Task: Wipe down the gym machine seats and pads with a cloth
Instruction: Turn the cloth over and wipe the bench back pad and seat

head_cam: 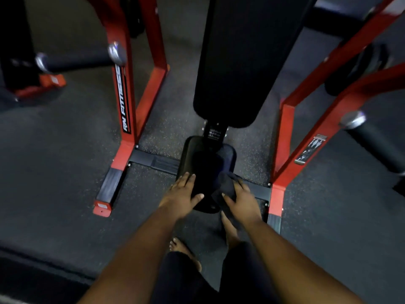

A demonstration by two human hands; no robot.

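Dark speckled rubber gym flooring (65, 172) fills the head camera's view, seen from above by a person leaning over a weight machine. Glossy red steel frame posts (122, 99) rise on either side, one lettered in white.

Between them a long black padded backrest (247, 62) slopes down toward a small rounded black vinyl seat pad (203, 156), smooth and faintly shiny, with soft curved corners.

The left hand (183, 197) rests flat on the seat's near left edge, its fingers (186, 179) straight and slightly spread, holding nothing.

The right hand (243, 200) holds a bunched dark cloth (226, 186) against the seat's near right corner, fingers curled over the soft, crumpled fabric.

Bare feet (186, 253) stand on the flooring just below the seat.

The step in hand appears to be wiping the seat pad. To do it well, the left hand would likely keep steadying the pad while the cloth is spread flatter and drawn in overlapping strokes across the whole top, then around the rolled edges, where sweat tends to collect. The backrest would seem to come after.
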